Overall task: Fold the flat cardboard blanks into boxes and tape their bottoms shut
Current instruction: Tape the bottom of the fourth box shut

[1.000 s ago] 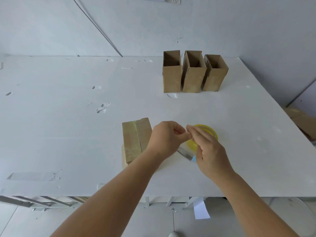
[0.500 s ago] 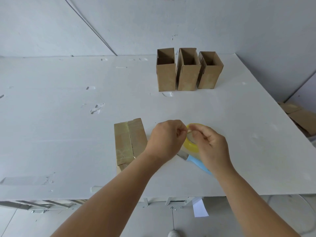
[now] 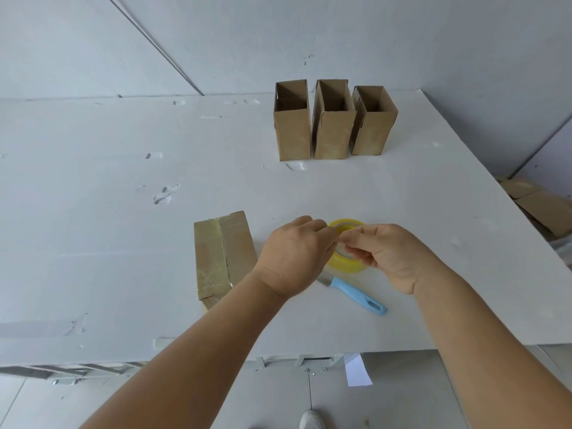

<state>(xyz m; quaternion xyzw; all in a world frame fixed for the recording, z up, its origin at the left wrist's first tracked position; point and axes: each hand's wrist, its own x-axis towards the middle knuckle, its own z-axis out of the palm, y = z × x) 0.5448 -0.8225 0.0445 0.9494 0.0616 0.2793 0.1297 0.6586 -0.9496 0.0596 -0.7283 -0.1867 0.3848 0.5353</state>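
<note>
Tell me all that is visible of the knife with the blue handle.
The knife lies flat on the white table, near its front edge, just in front of the yellow tape roll. Its light blue handle, seemingly plastic, has a slot at the end and points right and toward the person. The left hand covers most of the blade. Nothing grips it.

White table (image 3: 93, 243), grey walls (image 3: 402, 35)

The right hand (image 3: 391, 255) has shifted from resting over the yellow tape roll (image 3: 346, 261) to curling its fingers round the roll's right side, so the blue-handled knife (image 3: 356, 294) now lies in plain sight on the surface just near of it. The left hand (image 3: 295, 253) has closed in, its fingertips meeting the right hand's at the roll's top in a pinching grip.
</note>
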